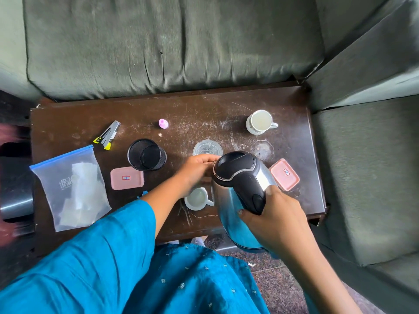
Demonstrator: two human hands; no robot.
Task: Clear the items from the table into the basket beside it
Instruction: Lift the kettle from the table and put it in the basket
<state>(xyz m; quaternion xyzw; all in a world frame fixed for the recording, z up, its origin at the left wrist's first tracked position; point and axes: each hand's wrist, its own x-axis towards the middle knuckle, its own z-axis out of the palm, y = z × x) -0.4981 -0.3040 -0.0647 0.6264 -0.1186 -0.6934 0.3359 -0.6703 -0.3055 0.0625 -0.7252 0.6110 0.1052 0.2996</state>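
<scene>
A steel kettle (pixel 238 214) with a black lid and handle is lifted over the front right of the dark wooden table (pixel 204 105). My right hand (pixel 274 214) grips its handle. My left hand (pixel 195 171) rests against the lid's left edge. A clear glass (pixel 207 147) stands just behind the kettle, and a small white cup (pixel 197 198) sits under my left wrist. Another white cup (pixel 259 122) stands at the back right. No basket can be made out for certain.
Also on the table: a zip bag (pixel 72 189), a stapler (pixel 108 134), a black mesh holder (pixel 146 155), two pink lids (pixel 127 177) (pixel 285 174) and a small pink bottle (pixel 163 123). Green sofas border the back and right. A dark object (pixel 15 189) sits at the left.
</scene>
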